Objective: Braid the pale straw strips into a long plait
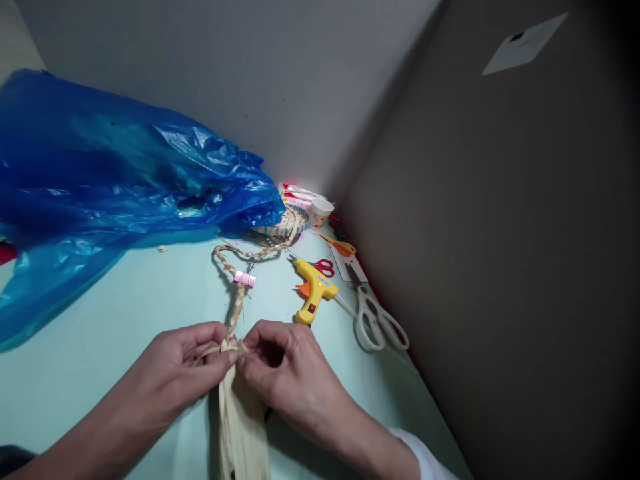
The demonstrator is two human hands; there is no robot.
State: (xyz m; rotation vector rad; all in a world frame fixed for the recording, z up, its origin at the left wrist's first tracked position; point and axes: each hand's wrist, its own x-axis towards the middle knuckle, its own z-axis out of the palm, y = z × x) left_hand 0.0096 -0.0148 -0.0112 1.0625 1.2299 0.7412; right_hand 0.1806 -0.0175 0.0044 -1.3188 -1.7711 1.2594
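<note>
Pinching pale strands [243, 427] at six o'clock, left hand [175, 367] and right hand [297, 367] nearly meet; uneven pull could loosen the braid [236, 310] running towards twelve o'clock, below its pink clip [245, 279].

I see a plain, loose, whitish sleeve [420, 460] ending partway up the right forearm [363, 427], which narrows to a slim, ungloved right hand [295, 373], while the left forearm [107, 420] shows bare right down to an equally slender, ungloved left hand [183, 367].

grey walls [500, 253]; pale green tabletop [150, 293]
</note>
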